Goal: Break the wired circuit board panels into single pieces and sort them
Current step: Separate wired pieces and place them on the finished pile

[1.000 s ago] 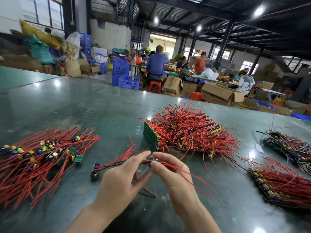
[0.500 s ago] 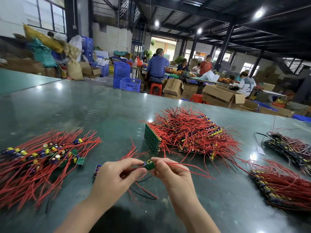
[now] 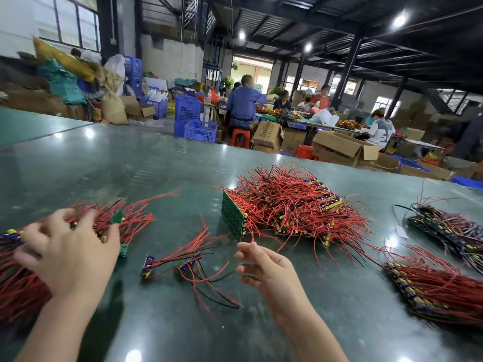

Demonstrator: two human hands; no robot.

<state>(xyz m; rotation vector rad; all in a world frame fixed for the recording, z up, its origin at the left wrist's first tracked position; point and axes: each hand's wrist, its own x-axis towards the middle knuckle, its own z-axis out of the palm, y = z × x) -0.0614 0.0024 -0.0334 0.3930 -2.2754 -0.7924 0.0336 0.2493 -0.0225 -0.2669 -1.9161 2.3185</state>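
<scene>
Boards split now: my left grip (image 3: 70, 246) spreads loose over the singles pile (image 3: 109, 226), right grip (image 3: 261, 267) empty, half-curled. Next panel waits.

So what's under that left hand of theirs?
The left hand rests on the left pile of single boards, red wires fanning out beneath. A green board corner peeks out; the rest is covered.
</scene>
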